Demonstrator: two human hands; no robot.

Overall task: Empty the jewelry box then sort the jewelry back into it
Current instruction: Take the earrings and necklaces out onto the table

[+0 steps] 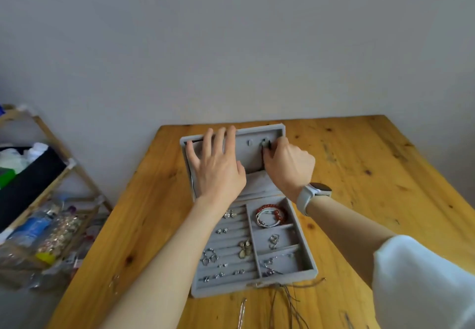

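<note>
Pinching a small dark hook (264, 145) inside the upright lid, the right hand (289, 168) works beside the left hand (218, 168), flat-fingered against the lid's grey felt, the jewelry box (303, 256) centred on bare knotty pine table (385, 174) toward 3 o'clock.

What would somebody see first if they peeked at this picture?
Two bare arms reach over an open grey velvet jewelry box in the middle of the orange-brown wooden table. The left hand lies flat on the raised lid, while the right hand, with a white wristwatch, pinches something small at a hook there. In the tray's top right compartment sits a red beaded bracelet.
</note>
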